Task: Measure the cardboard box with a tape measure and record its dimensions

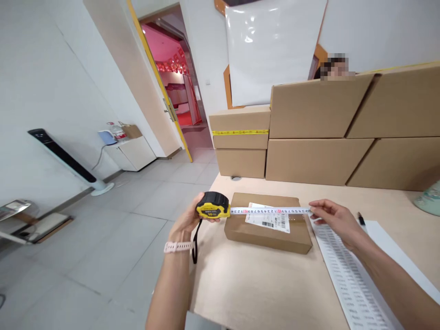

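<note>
My left hand point(188, 219) is wrapped round a yellow and black tape measure point(212, 205), with a black wrist strap hanging below it. The white measuring blade point(264, 211) runs out to the right across the top of a small brown cardboard box point(237, 229). Between thumb and fingers, my right hand point(332, 219) pinches the blade's free end, just past the box's right side. A white shipping label point(275, 224) is stuck on the box top, partly crossed by the blade.
Printed sheets point(347, 275) lie under my right forearm, near a black pen point(360, 219). Large stacked cartons point(312, 110) line the table's back, with a person point(335, 68) partly hidden behind them. The table's left edge drops to a tiled floor point(147, 229). A patterned green object point(429, 199) stands far right.
</note>
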Demonstrator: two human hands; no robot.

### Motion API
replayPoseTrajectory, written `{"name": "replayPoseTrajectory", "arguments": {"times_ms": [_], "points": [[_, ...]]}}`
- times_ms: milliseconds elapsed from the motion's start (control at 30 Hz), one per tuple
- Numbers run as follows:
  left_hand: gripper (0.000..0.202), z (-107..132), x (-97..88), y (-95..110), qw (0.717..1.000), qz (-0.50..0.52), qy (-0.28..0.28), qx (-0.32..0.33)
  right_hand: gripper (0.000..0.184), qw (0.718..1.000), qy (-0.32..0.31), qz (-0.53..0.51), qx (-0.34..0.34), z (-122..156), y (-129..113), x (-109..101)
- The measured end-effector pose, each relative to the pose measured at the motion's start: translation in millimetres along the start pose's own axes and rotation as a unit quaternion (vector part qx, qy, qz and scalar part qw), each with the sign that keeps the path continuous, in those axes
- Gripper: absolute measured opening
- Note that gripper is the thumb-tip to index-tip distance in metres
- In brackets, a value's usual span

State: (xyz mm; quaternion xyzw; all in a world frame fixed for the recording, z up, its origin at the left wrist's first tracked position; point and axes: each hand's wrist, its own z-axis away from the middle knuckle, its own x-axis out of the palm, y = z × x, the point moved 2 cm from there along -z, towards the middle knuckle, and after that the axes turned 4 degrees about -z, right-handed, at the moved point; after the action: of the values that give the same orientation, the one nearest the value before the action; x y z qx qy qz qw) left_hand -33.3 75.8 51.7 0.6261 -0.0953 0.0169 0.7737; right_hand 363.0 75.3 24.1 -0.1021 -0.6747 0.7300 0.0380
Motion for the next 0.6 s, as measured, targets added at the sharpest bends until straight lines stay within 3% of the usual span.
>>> {"name": "replayPoseTrajectory", "arguments": {"times_ms": [100, 167, 233, 300, 433, 533, 600], "points": [[0.067, 50, 29.8, -11, 0.999, 0.027, -0.041, 0.025, 0.037, 0.997, 0.040, -0.005, -0.061, -4, -31, -16], [0.083, 84, 55.2, -32, 0.985, 0.088, -0.146, -0.005, 0.033, 0.994, 0.044, 0.007, -0.105, -9, -45, -21], [0.093, 114, 80.9, -56, 0.960, 0.152, -0.227, -0.054, 0.030, 0.991, 0.015, 0.028, -0.130, -16, -50, -15], [0.101, 134, 104.6, -75, 0.949, 0.158, -0.263, -0.071, 0.030, 0.989, -0.047, 0.044, -0.135, -25, -48, 1], [0.085, 148, 141.3, -92, 0.943, 0.139, -0.284, -0.106, 0.023, 0.976, -0.164, 0.061, -0.128, -46, -35, 46], [0.091, 142, 152.6, -93, 0.921, 0.240, -0.290, -0.102, 0.013, 0.970, -0.184, 0.082, -0.138, -63, -27, 72], [0.082, 137, 152.7, -95, 0.904, 0.292, -0.302, -0.084, 0.009, 0.968, -0.190, 0.087, -0.139, -74, -22, 83]]}}
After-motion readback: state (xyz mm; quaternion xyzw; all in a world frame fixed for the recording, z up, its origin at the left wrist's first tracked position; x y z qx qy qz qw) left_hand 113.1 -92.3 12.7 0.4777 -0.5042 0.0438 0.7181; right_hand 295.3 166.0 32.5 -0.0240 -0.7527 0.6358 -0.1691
